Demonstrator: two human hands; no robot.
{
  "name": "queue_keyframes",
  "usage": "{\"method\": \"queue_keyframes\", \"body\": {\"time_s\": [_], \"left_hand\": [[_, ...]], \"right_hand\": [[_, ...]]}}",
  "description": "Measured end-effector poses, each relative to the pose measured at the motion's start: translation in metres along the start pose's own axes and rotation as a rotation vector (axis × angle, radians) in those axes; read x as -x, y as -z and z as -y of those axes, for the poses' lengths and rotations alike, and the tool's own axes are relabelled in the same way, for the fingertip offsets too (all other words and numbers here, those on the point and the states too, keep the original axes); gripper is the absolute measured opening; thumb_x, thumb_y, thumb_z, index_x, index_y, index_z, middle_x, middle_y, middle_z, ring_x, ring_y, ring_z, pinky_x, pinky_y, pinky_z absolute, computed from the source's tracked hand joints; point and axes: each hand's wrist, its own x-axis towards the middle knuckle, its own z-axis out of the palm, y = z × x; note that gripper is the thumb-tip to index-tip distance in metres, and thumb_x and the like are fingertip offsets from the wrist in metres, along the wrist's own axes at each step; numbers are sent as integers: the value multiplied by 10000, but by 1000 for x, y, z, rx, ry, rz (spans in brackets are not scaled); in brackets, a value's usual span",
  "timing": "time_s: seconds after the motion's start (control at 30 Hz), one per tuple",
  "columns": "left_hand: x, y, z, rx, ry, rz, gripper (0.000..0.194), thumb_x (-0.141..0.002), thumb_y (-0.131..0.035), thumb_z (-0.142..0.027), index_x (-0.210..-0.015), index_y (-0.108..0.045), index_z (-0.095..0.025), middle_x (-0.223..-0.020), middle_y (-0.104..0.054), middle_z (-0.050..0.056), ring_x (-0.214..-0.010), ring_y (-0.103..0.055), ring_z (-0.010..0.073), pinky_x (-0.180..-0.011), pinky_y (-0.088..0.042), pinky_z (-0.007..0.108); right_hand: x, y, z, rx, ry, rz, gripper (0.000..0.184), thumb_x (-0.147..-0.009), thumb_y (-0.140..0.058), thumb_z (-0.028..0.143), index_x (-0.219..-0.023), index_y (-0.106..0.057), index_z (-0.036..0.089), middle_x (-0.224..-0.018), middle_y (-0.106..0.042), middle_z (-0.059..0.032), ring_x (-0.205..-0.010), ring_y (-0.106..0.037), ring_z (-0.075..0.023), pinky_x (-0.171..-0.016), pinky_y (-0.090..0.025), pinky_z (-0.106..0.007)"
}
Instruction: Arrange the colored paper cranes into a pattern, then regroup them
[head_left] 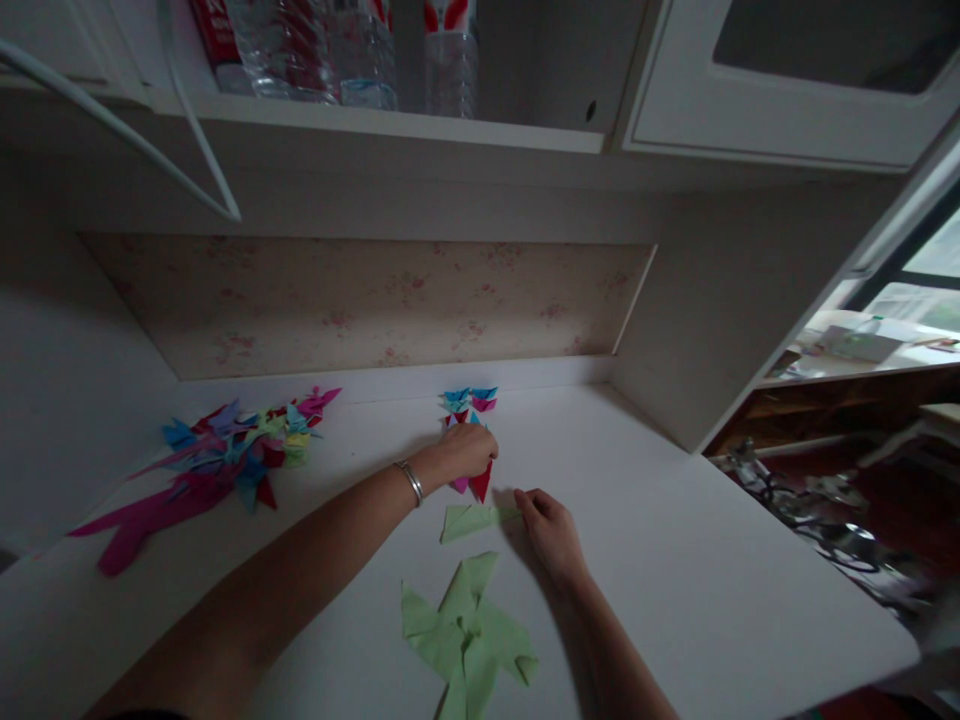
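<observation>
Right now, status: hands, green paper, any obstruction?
Left hand at red folded paper, partly blocking small papers. Right hand at right end of green strip. Green paper pinwheel between forearms.

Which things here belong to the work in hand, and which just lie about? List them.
Likely in use:
green folded strip, at the right hand
small red paper, by the left hand
green pinwheel shape, nearby

Apparently lying about:
coloured paper heap, possibly related
plastic bottles, on the shelf

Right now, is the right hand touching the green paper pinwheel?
Apart. The head view shows white tabletop between the right hand and the green paper pinwheel, which lies nearer the wearer.
</observation>
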Motion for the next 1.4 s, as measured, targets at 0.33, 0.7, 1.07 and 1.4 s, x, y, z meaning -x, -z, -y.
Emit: {"method": "queue_keyframes", "body": {"time_s": [0.33, 0.7, 1.07, 1.4], "left_hand": [[2, -2, -1, -49, -28, -10, 266, -766, -521, -115, -895, -740, -193, -855, -730, 125, -816, -676, 249, -680, -498, 319], [-3, -4, 2, -65, -18, -8, 249, -738, -541, -87, -863, -746, -150, -845, -734, 149, -774, -684, 240, -661, -501, 304], [-5, -12, 1, -68, -32, 14, 232, -721, -542, -76, -825, -745, -121, -825, -724, 186, -775, -683, 275, -661, -507, 343], [2, -3, 0, 7, -15, -12, 295, -719, -546, -92, -943, -712, -187, -880, -726, 123, -827, -675, 246, -683, -490, 304]], "right_hand": [[-2, 0, -3, 23, 22, -7, 460, -830, -478, 559, -634, -621, 168, -550, -543, 9, -556, -451, -131, -521, -314, -241], [-1, 0, -4, 11, 28, -20, 473, -822, -476, 578, -614, -611, 175, -545, -553, 4, -547, -451, -138, -514, -317, -248], [-1, 0, -3, 22, 13, -6, 467, -823, -476, 574, -630, -626, 175, -539, -563, 7, -536, -468, -136, -510, -315, -243], [-2, 1, -5, 39, 20, -9, 468, -832, -465, 571, -637, -626, 177, -539, -552, 16, -548, -465, -135, -524, -315, -243]]}}
